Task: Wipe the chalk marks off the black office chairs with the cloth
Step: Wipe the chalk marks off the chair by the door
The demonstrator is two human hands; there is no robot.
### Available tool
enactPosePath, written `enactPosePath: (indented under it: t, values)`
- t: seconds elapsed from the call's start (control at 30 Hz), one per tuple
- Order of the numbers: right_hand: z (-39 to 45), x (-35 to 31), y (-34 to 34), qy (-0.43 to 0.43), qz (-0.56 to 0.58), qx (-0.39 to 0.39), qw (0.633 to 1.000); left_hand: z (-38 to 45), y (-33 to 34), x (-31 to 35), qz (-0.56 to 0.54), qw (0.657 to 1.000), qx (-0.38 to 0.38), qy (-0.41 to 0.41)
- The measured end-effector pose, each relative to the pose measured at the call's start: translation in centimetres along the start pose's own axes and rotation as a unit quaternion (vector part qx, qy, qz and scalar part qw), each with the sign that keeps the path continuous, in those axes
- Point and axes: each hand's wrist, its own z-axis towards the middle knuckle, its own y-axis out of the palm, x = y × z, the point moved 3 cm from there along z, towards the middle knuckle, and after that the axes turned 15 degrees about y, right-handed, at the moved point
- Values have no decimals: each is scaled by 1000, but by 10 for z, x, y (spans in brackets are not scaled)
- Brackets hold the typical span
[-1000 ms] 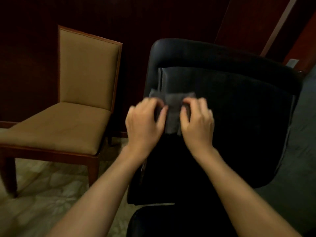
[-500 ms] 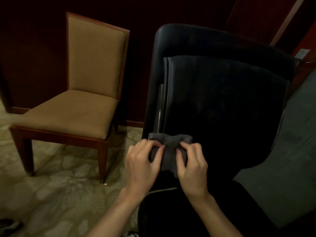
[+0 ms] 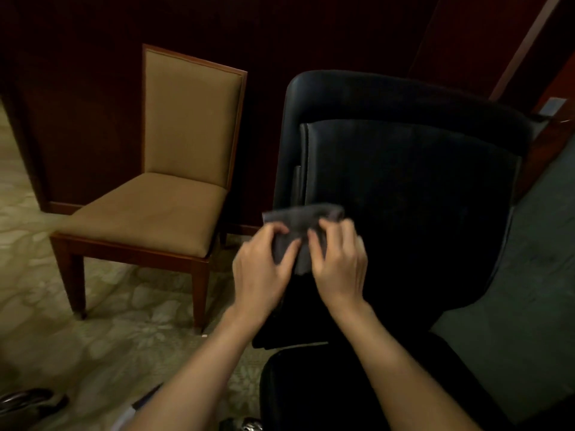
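Left hand (image 3: pixel 259 272) and right hand (image 3: pixel 339 269) both pinch the grey cloth (image 3: pixel 303 223) (bunched) against the black office chair (image 3: pixel 404 188) backrest.

A tan upholstered wooden chair (image 3: pixel 183 188) stands on patterned carpet (image 3: pixel 93 346) against dark panelling (image 3: pixel 93 88).

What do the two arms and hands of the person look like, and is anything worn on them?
Both forearms are bare up to the frame edge: no sleeves show. The left hand and the right hand wear no gloves, and no watch, bracelet or ring is visible. The picture is dim and slightly blurred, so small details cannot be told.
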Motion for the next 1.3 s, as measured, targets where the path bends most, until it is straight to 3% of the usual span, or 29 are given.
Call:
enactPosePath:
  t: [0.1,0.17,0.23,0.4,0.53,0.73,0.97,1.13,1.3]
  values:
    - [-64,14,-3,-12,-10,-57,998,-60,4,-2,73,995,-66,-20]
    - [-81,17,-6,3,-5,-102,995,-78,7,-2,61,993,-80,-66]
    - [-66,13,-9,12,16,-114,993,-71,8,1,43,995,-52,-77]
    - [17,-13,-15,38,63,-60,995,-2,3,18,-12,997,62,-52]
    - [3,-8,-6,45,82,-58,994,-9,11,12,-35,995,66,-65]
    - [-67,15,-11,55,83,-138,985,-76,11,-1,-72,991,27,-107]
    - [56,-35,-43,37,149,-26,988,43,-5,15,-141,975,158,-72]
    - [83,-41,-33,16,65,-113,991,56,8,14,-91,978,180,-57]
    - [5,-20,-23,-5,64,-131,989,-18,16,3,-66,984,153,-62]
